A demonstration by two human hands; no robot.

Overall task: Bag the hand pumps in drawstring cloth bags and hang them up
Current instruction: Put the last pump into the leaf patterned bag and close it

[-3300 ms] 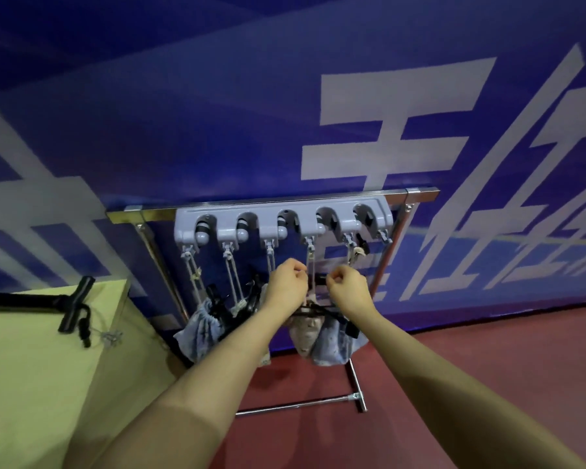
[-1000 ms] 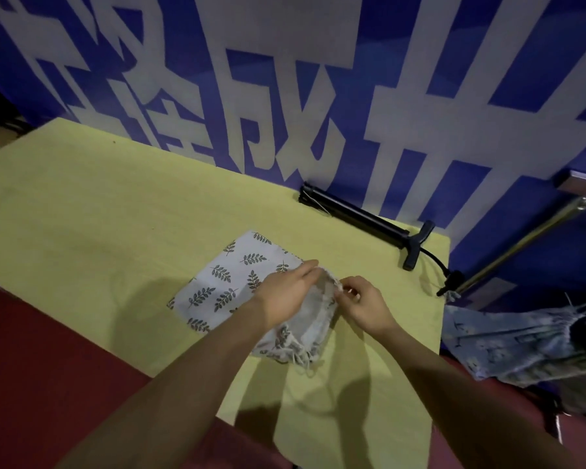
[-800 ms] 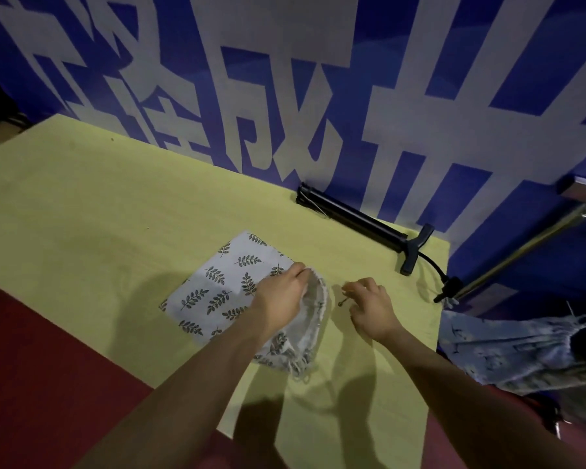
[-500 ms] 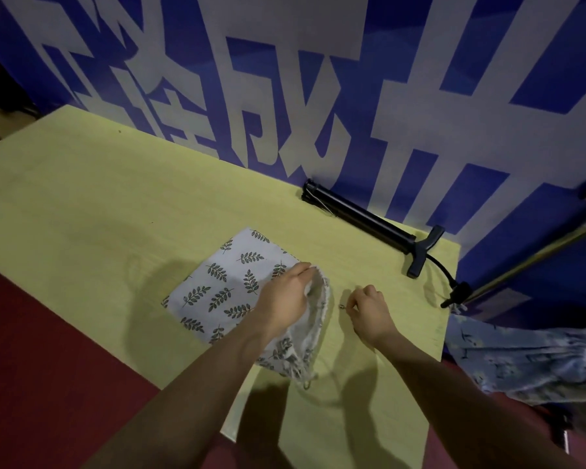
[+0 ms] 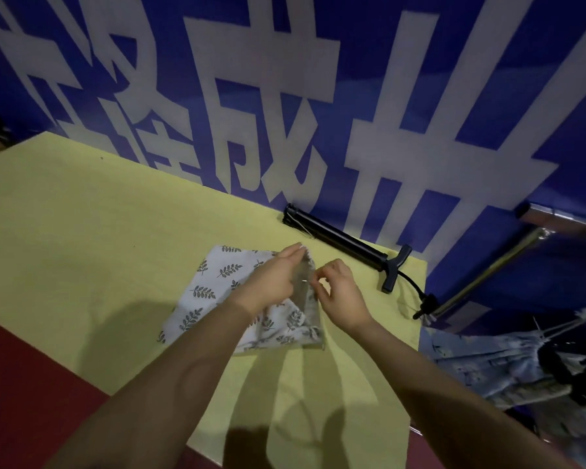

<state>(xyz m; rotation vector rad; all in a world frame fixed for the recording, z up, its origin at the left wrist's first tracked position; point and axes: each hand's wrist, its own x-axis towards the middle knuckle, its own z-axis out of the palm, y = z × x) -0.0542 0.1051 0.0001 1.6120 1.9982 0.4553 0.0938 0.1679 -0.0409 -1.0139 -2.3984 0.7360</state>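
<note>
A white drawstring cloth bag [image 5: 214, 292] printed with dark leaves lies flat on the yellow-green table [image 5: 99, 248]. My left hand [image 5: 274, 279] grips the bag's gathered mouth and lifts its rim. My right hand [image 5: 340, 292] pinches the opposite edge of the mouth, fingers curled, just right of the left hand. A black hand pump [image 5: 345, 247] with a T-handle and a thin hose lies along the table's back edge by the wall, apart from both hands.
A blue wall with large white characters [image 5: 285, 96] backs the table. Right of the table stands a metal rack [image 5: 487, 275] whose leg slants down. Bagged pumps in bluish cloth [image 5: 508, 363] hang low at the right. Red floor [image 5: 21, 384] lies below left.
I turned from the hanging rack to the table and took hold of the leaf bag. In the last half second my right hand came back left to the bag's mouth and pinched it.
</note>
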